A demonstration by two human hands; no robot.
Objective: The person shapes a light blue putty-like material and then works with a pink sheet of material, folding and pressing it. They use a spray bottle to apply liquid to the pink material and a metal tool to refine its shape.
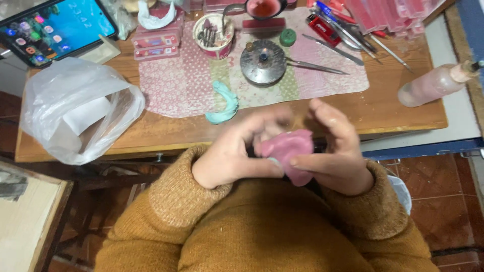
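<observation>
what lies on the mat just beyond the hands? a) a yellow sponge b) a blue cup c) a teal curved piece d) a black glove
c: a teal curved piece lies at the near edge of the mat, just past the left hand and right hand, which together hold a pink lump.

furniture: wooden table (403,113) | floor: reddish-brown tiles (443,201) | lower left: pale wooden board (25,221)
</observation>
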